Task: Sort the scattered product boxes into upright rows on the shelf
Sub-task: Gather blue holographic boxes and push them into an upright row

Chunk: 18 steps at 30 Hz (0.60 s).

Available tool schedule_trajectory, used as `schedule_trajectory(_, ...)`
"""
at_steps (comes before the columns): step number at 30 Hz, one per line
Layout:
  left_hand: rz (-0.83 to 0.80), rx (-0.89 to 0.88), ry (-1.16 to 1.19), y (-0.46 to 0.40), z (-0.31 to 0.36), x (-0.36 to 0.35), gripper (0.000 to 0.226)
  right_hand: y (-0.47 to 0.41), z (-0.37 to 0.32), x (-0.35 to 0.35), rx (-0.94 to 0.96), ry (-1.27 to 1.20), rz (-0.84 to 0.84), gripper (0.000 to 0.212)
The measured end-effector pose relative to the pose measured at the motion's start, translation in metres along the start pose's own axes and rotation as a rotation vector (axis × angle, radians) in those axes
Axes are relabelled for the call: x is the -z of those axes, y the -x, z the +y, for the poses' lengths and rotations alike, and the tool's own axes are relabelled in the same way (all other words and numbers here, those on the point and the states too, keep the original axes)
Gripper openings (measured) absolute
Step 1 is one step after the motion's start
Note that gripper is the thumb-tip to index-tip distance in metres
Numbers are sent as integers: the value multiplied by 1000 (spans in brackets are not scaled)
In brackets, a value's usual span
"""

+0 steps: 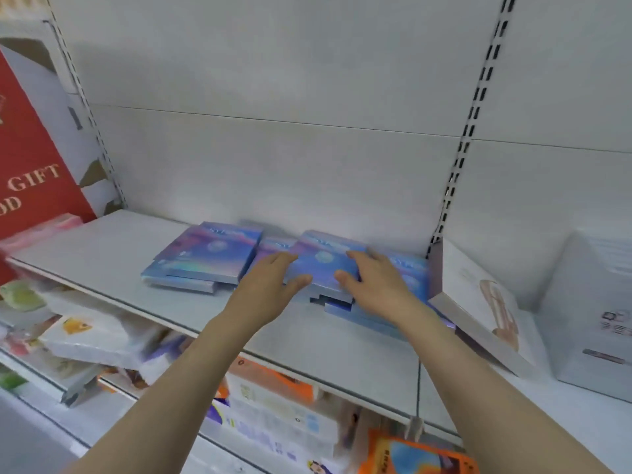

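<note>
Head view: white shelf (113, 248), blue-and-purple product boxes (208, 256) lying flat in loose overlapping heaps near the back wall, none upright yet. Left hand (270, 282) and right hand (371, 280) bracketing the top box (323, 265) of the right-hand heap, one on each side edge, thumbs on its front face, fingers (285, 258) lightly bent along the edges; holding it rather than clamping hard, by the look of things. Leaning white carton (485, 302) close on the right, red gift box (34, 172) far left.

Best bet here: even pressure from both sides, lift clear of the boxes beneath before tipping upright, then stand it square against the back wall, well away from that leaning carton.
</note>
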<state>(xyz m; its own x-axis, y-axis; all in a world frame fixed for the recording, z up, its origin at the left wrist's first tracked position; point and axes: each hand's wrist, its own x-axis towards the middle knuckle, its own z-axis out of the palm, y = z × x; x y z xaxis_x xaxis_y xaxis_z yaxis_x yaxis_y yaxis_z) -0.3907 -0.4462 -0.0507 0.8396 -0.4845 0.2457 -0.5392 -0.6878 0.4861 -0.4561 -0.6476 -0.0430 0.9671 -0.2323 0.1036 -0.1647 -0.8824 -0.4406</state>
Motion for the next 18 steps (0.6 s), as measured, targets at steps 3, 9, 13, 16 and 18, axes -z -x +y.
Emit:
schedule_trajectory(3,-39,58,35,-24,-18,-7,64,-16,-2,-23,-2,204,-16,61)
schedule_trajectory(9,140,181,332,-35,-30,-11,56,-26,-16,-31,98,114,-37,61)
schedule_trajectory(13,312,198,697,-26,-36,-3,36,-31,-38,-33,31,-288,188,74)
schedule_trajectory(16,401,179,795,-20,-41,8,37,-37,-53,-27,-186,-732,345,76)
schedule_trajectory(18,402,169,840,-17,-44,14,38,-43,-61,-20,-268,-1047,284,57)
